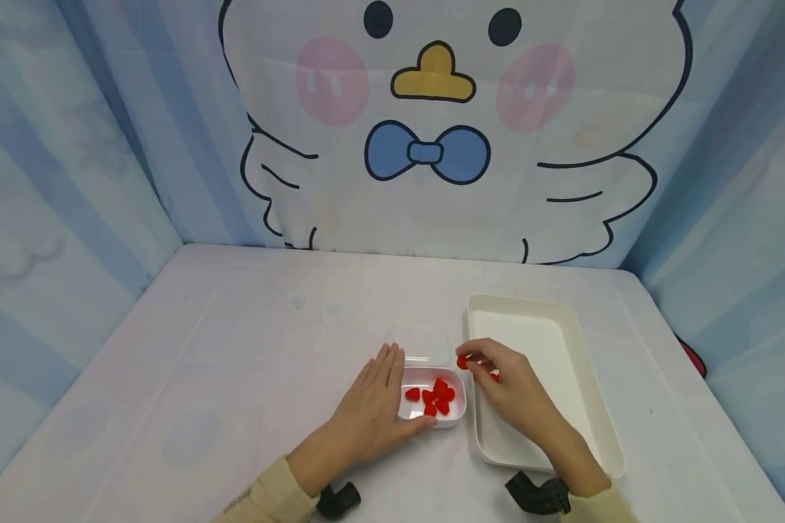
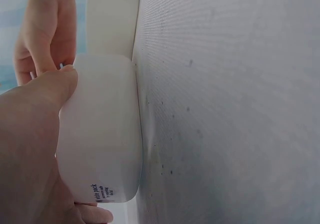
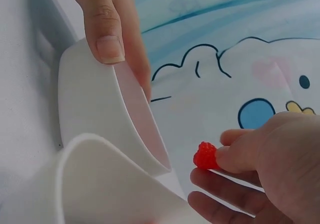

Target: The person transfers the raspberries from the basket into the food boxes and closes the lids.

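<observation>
In the head view a small white plastic box (image 1: 458, 416) stands mid-table, its clear lid (image 1: 419, 345) folded back behind it. Several small red berries (image 1: 440, 387) lie inside. My left hand (image 1: 373, 407) rests against the box's left side, fingers straight, thumb along the near rim; in the left wrist view the thumb (image 2: 55, 86) touches the box's edge. My right hand (image 1: 513, 388) pinches a red raspberry (image 3: 205, 156) between thumb and fingers, just right of the box's rim and above the tray's left edge. More red shows beneath that hand, partly hidden.
A shallow white rectangular tray (image 1: 572, 392) lies right of the box, close beside it. The pale table (image 1: 235, 349) meets a printed curtain (image 1: 425, 211) at the back. Blue-and-white curtains (image 1: 746, 240) hang at both sides.
</observation>
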### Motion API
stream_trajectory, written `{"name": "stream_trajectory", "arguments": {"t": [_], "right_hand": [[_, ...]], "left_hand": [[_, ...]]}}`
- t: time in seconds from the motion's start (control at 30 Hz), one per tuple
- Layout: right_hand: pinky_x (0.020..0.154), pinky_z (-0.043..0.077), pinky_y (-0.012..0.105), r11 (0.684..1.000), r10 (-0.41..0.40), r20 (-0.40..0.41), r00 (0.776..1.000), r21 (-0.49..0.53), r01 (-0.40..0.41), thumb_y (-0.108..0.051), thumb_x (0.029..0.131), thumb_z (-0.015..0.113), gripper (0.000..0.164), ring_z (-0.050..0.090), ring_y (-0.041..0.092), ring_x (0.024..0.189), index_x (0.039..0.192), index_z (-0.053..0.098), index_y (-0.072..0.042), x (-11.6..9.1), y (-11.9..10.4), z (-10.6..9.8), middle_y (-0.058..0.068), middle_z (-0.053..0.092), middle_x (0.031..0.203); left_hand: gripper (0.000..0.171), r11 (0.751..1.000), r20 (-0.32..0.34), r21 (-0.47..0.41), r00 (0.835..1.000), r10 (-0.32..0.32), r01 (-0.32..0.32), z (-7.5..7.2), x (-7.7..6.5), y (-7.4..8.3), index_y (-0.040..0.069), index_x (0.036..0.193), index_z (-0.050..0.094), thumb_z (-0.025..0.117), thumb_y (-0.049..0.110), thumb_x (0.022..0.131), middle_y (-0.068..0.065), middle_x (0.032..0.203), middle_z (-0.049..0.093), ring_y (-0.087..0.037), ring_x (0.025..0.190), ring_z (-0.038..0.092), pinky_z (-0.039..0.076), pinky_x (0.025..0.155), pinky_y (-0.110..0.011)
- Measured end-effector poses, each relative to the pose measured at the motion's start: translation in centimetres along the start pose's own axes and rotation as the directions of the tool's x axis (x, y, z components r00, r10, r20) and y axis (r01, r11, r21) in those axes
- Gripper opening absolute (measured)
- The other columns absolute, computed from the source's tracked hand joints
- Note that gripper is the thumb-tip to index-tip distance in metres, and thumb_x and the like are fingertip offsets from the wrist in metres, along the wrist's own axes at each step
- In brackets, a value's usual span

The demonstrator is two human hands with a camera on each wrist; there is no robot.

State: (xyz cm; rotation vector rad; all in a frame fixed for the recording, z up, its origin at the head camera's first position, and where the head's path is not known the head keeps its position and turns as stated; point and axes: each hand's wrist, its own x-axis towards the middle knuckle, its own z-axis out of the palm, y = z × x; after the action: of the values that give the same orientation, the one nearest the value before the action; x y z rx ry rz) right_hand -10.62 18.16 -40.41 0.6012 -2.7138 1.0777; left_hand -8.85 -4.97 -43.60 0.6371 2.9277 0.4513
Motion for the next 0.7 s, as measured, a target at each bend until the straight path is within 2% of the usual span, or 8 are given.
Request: {"name": "stream_trajectory", "arguments": {"t": [0.33, 0.57, 0.7], "right_hand": [[0.086, 0.059, 0.027, 0.999, -0.035, 0.047, 0.998, 0.03, 0.033, 0.002, 0.09, 0.067, 0.026, 0.068, 0.01, 0.095, 0.114, 0.067, -0.009, -0.2, -0.8, 0.8, -0.002, 0.072, 0.107], [0.087, 0.059, 0.038, 0.996, -0.078, 0.044, 0.996, 0.041, 0.076, 0.0, 0.088, 0.07, 0.026, 0.066, 0.01, 0.095, 0.113, 0.067, -0.008, -0.2, -1.1, 1.4, -0.002, 0.071, 0.106], [0.089, 0.058, 0.038, 0.993, -0.114, 0.043, 0.993, 0.045, 0.112, 0.001, 0.088, 0.069, 0.026, 0.065, 0.01, 0.097, 0.112, 0.067, -0.008, -0.3, -1.2, 1.8, 0.001, 0.072, 0.107]], "left_hand": [[0.105, 1.0, -0.028, 0.02, 0.999, 0.024, -0.023, 0.1, -0.1, 0.0, 0.0, 0.156, 0.021, 0.055, 0.071, 0.086, -0.017, 0.164, 0.023, -0.033, 0.153, 0.019, 0.028, 0.122, -0.048], [0.104, 0.999, -0.032, 0.017, 0.999, 0.035, -0.035, 0.1, -0.1, 0.0, 0.0, 0.156, 0.021, 0.054, 0.071, 0.087, -0.017, 0.164, 0.022, -0.033, 0.153, 0.018, 0.028, 0.121, -0.048], [0.104, 0.999, -0.037, 0.008, 0.999, 0.034, -0.034, 0.1, -0.1, -0.1, 0.0, 0.155, 0.021, 0.055, 0.07, 0.087, -0.017, 0.164, 0.023, -0.033, 0.154, 0.018, 0.027, 0.122, -0.048]]}}
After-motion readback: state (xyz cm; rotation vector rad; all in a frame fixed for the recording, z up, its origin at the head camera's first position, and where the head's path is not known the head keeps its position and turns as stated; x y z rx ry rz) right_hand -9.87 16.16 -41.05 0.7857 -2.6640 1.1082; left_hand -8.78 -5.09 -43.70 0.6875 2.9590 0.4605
